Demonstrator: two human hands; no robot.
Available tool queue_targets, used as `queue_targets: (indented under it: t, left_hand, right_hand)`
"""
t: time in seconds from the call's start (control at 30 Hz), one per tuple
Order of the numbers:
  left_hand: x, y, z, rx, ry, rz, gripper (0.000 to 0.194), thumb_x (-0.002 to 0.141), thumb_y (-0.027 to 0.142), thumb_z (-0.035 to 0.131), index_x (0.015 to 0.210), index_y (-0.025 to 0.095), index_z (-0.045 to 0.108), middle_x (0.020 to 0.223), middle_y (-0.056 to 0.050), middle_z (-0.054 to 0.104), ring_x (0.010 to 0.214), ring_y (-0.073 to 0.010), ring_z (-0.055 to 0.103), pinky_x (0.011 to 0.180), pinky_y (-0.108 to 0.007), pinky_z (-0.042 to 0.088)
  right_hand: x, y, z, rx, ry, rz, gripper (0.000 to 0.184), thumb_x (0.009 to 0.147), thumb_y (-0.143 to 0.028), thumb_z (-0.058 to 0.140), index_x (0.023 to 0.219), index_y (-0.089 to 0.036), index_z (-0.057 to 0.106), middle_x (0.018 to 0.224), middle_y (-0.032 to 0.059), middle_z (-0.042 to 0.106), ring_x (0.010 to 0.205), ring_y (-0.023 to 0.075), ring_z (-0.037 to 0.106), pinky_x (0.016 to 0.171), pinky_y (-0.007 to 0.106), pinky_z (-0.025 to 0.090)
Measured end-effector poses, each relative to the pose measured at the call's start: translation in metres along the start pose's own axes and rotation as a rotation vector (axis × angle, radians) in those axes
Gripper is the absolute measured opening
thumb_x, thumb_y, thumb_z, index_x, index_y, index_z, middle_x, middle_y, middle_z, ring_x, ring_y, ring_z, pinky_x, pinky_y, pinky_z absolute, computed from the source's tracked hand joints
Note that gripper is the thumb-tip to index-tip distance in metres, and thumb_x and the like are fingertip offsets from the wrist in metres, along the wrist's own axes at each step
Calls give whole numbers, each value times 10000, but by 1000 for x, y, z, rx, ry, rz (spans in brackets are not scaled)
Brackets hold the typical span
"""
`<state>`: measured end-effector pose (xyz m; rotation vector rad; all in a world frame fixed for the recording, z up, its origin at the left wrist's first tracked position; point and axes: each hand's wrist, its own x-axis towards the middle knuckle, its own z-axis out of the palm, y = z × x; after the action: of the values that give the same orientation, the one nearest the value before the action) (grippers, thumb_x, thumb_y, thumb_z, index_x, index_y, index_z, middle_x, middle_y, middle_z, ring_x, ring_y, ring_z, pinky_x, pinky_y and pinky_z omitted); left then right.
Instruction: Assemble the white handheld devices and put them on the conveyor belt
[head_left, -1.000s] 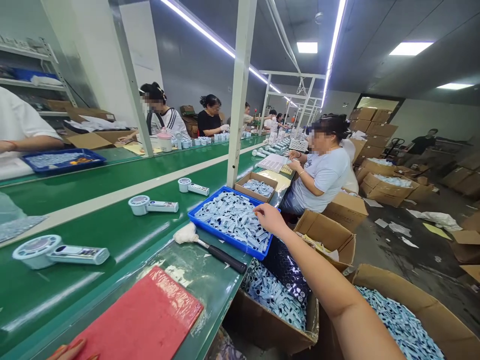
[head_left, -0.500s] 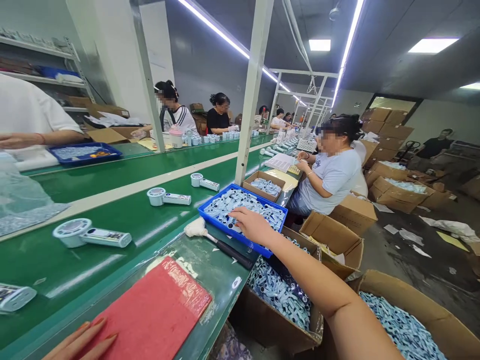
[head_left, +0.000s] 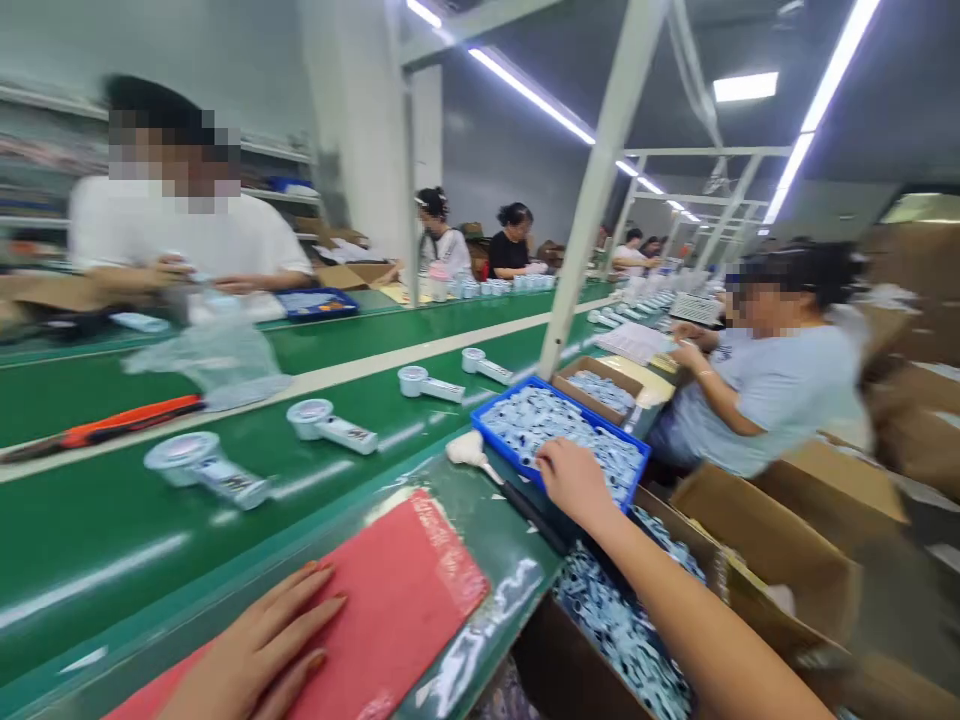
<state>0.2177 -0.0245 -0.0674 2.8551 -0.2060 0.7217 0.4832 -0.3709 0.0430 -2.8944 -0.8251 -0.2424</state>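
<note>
My left hand (head_left: 259,645) lies flat with fingers stretched on a red pad (head_left: 405,580) at the bench's near edge. My right hand (head_left: 576,487) is at the near side of a blue tray (head_left: 491,445) full of small light-blue plastic parts (head_left: 559,415). Its fingers are curled together over the parts; whether one is pinched between them is hidden. Between pad and tray lies a mallet (head_left: 529,510) with a white wrapped head and a black handle.
Several light-blue handheld devices (head_left: 315,420) lie along the green conveyor (head_left: 97,540). Below my right arm stands a carton of parts (head_left: 615,610). A small carton (head_left: 637,375) adjoins the tray. Co-workers sit opposite (head_left: 187,230) and at right (head_left: 765,370). Orange-handled pliers (head_left: 135,418) lie across the belt.
The view has swung left, bringing the opposite co-worker and the pliers into sight. My left hand shows farther up on the red pad. My right hand stays at the tray, fingers more curled.
</note>
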Motion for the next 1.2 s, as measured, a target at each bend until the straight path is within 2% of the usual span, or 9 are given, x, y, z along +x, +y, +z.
queue_targets:
  t: [0.17, 0.37, 0.5, 0.6, 0.67, 0.8, 0.97, 1.07, 1.2]
  left_hand:
    - [13, 33, -35, 92, -184, -35, 392, 1016, 327, 463, 1365, 414, 619, 1520, 32, 514, 1352, -237, 569, 1061, -401, 561]
    - [10, 39, -39, 6, -218, -82, 398, 1026, 289, 449, 1381, 369, 611, 1552, 2, 483, 1415, -252, 505, 1131, -451, 511]
    - [11, 39, -39, -40, -221, -79, 395, 1020, 273, 455, 1370, 356, 619, 1551, -1, 486, 1412, -259, 507, 1135, -461, 515]
    - [12, 39, -40, -40, -205, -79, 384, 1020, 288, 465, 1363, 358, 624, 1544, 5, 495, 1407, -257, 512, 1132, -446, 523]
    - [11, 38, -39, -27, -179, -70, 377, 1027, 309, 463, 1363, 371, 623, 1536, 16, 504, 1395, -247, 526, 1126, -424, 530]
    - [11, 32, -33, -7, -136, -35, 361, 1036, 382, 472, 1362, 381, 627, 1528, 28, 512, 1372, -228, 549, 1109, -363, 543]
    - [11, 23, -24, 24, -62, 24, 385, 1023, 451, 488, 1391, 412, 595, 1524, 50, 511, 1327, -220, 590, 1026, -321, 592]
    - [11, 19, -19, 48, 5, 78, 413, 1021, 462, 468, 1422, 425, 558, 1532, 62, 498, 1283, -210, 624, 959, -276, 614]
    - [12, 17, -16, 109, 77, 125, 425, 1021, 475, 438, 1429, 430, 547, 1522, 63, 509, 1238, -204, 654, 905, -267, 629]
  right_hand:
    - [6, -7, 17, -45, 22, -69, 160, 1009, -212, 577, 1108, -186, 699, 1112, 115, 687, 1026, 293, 662, 798, 373, 421]
    - [1, 3, 28, -121, 75, -156, 190, 1029, -272, 544, 1087, -198, 710, 1067, 103, 674, 910, 251, 671, 730, 347, 432]
    - [3, 0, 29, 143, 159, -146, 204, 1010, -282, 522, 986, -212, 712, 1001, 71, 689, 828, 235, 668, 719, 341, 458]
    - [9, -24, 29, 412, 173, -169, 178, 981, -280, 543, 988, -213, 707, 1009, 54, 711, 882, 223, 679, 787, 335, 494]
    - [14, -43, 27, 481, 141, -211, 171, 978, -263, 546, 1010, -223, 709, 1016, 35, 717, 910, 197, 681, 823, 308, 504]
    - [23, -54, 15, 416, 116, -210, 187, 1002, -260, 539, 1079, -247, 709, 1077, 31, 696, 940, 177, 664, 824, 277, 484]
    - [16, -12, -1, 232, 111, -70, 230, 1045, -242, 489, 1095, -228, 713, 1063, 52, 679, 937, 188, 649, 811, 288, 452]
    - [4, 4, 1, 119, 57, -57, 175, 1014, -226, 565, 1069, -235, 731, 1023, 41, 677, 907, 182, 647, 778, 279, 450]
    - [-3, -3, 13, -31, 43, -92, 150, 976, -258, 632, 1026, -211, 766, 1106, 107, 667, 1060, 269, 597, 868, 357, 459]
